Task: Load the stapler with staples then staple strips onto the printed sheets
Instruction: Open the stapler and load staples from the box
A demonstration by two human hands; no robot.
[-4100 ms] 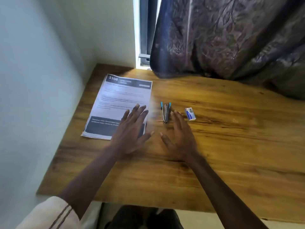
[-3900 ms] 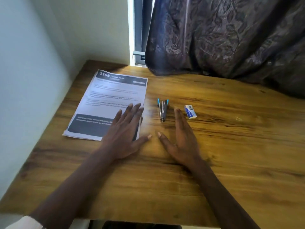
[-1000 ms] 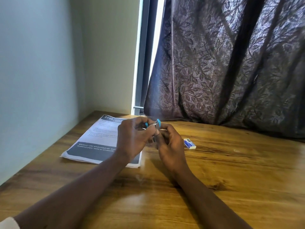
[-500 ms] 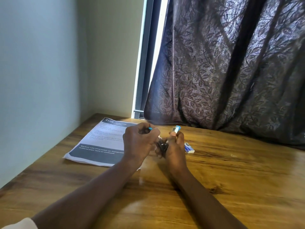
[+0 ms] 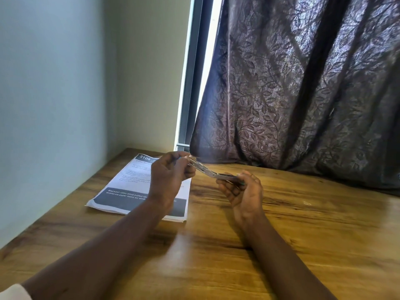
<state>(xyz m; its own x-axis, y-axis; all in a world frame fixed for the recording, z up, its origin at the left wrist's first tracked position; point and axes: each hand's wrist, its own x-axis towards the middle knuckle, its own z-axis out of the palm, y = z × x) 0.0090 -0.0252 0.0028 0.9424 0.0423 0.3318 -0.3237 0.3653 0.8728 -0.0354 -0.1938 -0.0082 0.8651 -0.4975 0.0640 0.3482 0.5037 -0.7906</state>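
Stapler [image 5: 213, 173] held in the air above the table [image 5: 281, 245], swung open at its hinge into a shallow bent line. Left hand [image 5: 171, 178] is curled around the upper arm of it, fingertips pinching the far end near the curtain's [image 5: 303, 94] hem. Right hand [image 5: 243, 191] is wrapped round the lower arm, palm turned up, fingers closed underneath. Both hands grasp the one tool; neither is free.

Reason for the spread, as judged: opening the two halves apart exposes the staple channel, the first need of loading. Holding it raised and tilted toward the face gives the person a view down into the track, and the window light [image 5: 203, 79] behind helps. The channel itself is too small to read, so whether staples sit in it cannot be told.

Printed sheets [image 5: 129, 187] lie flat on the table to the left, a small stack squared up, partly hidden behind the left forearm. They are well clear of the hands' work, parked until stapling starts. No strips can be made out on or beside them. No staple box shows in this view; it may be hidden behind the right hand, but that cannot be told.

Stage, as judged: early, in the loading step. Next need is a free hand to fetch staples, so one grip must carry the opened tool alone. Risk: the halves snapping shut on a fingertip.
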